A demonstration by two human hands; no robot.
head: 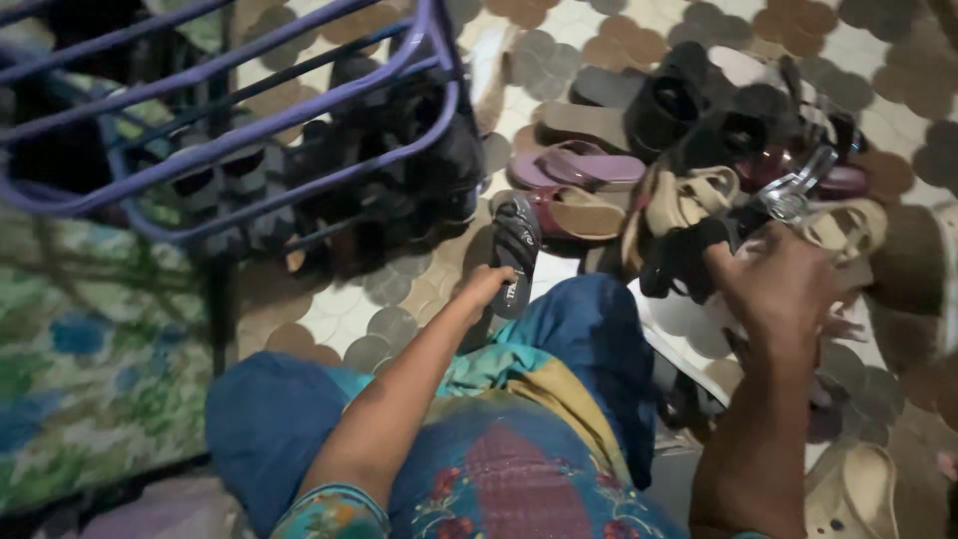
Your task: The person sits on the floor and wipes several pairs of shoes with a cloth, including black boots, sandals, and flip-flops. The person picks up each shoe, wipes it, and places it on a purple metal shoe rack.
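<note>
Matt black rubber sandal (516, 250), glossy purple metal rack (299, 130) (painted), smooth patterned floor tiles (339, 309).

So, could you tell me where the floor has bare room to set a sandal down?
Bare tiles lie between the purple rack and the left hand holding the black sandal. Right of it, the pile of footwear around the right hand is crowded.
</note>
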